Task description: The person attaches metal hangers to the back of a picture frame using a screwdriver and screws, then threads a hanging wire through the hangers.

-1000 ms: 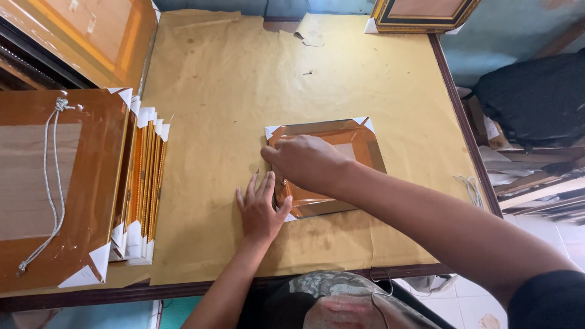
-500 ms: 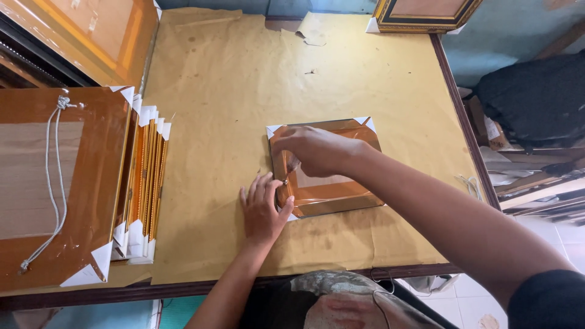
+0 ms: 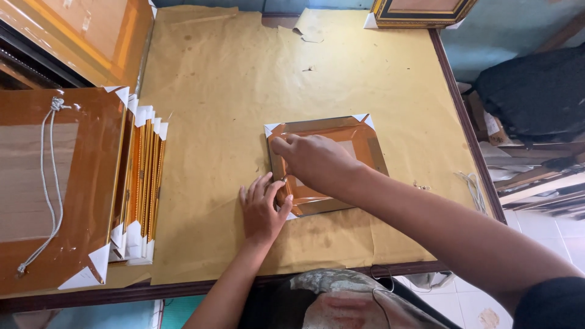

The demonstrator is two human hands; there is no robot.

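While I look down from the head camera, nearest to me is my left hand (image 3: 263,206), lying flat and open on the brown paper sheet that covers the wooden table (image 3: 213,152), its fingertips pressed against the near left corner of the small rectangular picture frame wrapped in glossy orange-brown film (image 3: 347,146). That frame lies flat near the middle of the table, white cardboard protectors on its corners. Just beyond, my right hand (image 3: 314,161) reaches over the frame's left edge with the fingers curled; they seem to pinch something small at that edge, but I cannot tell what, nor whether the grasp is fully closed.

I judge the risk to sit at that left edge. If my left hand eases its pressure, the frame could slide on the smooth paper and the right hand would drag it askew. Pulling hard with the pinching fingers could tear the thin film or knock the near corner protector loose, since it sits right beside my left fingertips.

Farther left, a row of similar wrapped frames stands on edge (image 3: 143,183), well apart from my hands, and beside them lies a large wrapped frame with a white hanging cord (image 3: 52,183) across its back. At the far edge of the table rests a dark frame with a gold rim (image 3: 420,12), and a torn flap of paper shows near it.
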